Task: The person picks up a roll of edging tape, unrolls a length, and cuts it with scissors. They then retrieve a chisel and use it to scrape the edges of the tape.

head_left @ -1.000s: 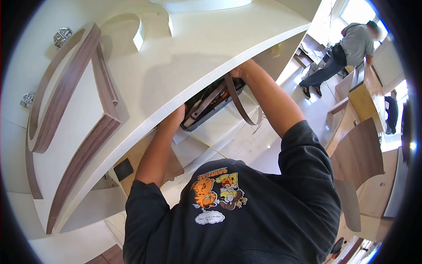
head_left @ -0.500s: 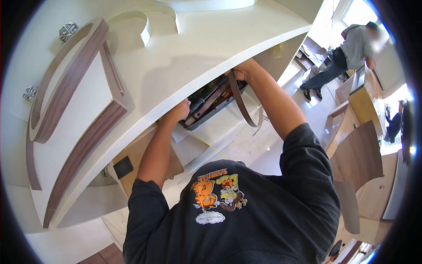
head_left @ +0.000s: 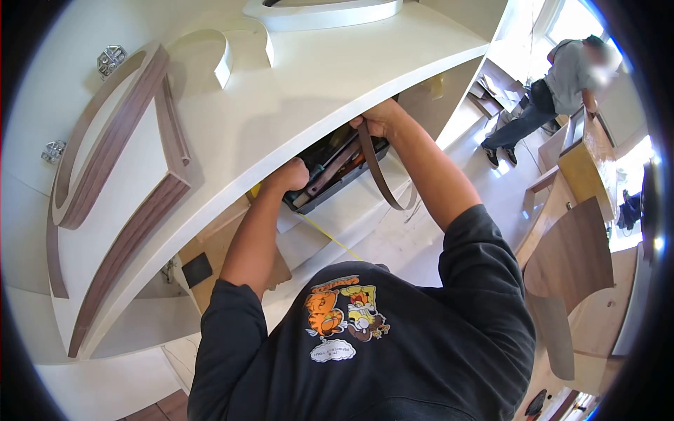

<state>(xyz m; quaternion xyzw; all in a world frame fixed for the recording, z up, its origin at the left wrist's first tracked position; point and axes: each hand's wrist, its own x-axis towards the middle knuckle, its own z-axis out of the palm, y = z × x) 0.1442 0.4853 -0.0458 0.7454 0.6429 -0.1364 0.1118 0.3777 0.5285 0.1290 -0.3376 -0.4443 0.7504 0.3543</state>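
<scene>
Under the edge of the cream curved countertop (head_left: 295,91) sits a dark toolbox (head_left: 324,204) with several hand tools in it. My right hand (head_left: 379,118) is closed on a brown flexible strip (head_left: 375,165), which hangs from it in a curve past the toolbox's right end. The fingertips of that hand are partly hidden. At the left end of the toolbox is my left hand (head_left: 291,174), its fingers curled in. What those fingers hold, if anything, is hidden. A tool with a green part (head_left: 316,170) lies beside it.
On the countertop stand a curved wood-trimmed white panel (head_left: 119,189) and a curled pale strip (head_left: 223,67). A yellow line (head_left: 330,236), perhaps a tape measure, runs below the toolbox. A person (head_left: 562,84) bends over furniture at right, near curved wooden panels (head_left: 570,252).
My left hand has shifted slightly and shows more of its curled fingers. The right hand keeps the brown strip and has moved slightly left. The whole view has shifted a little.
</scene>
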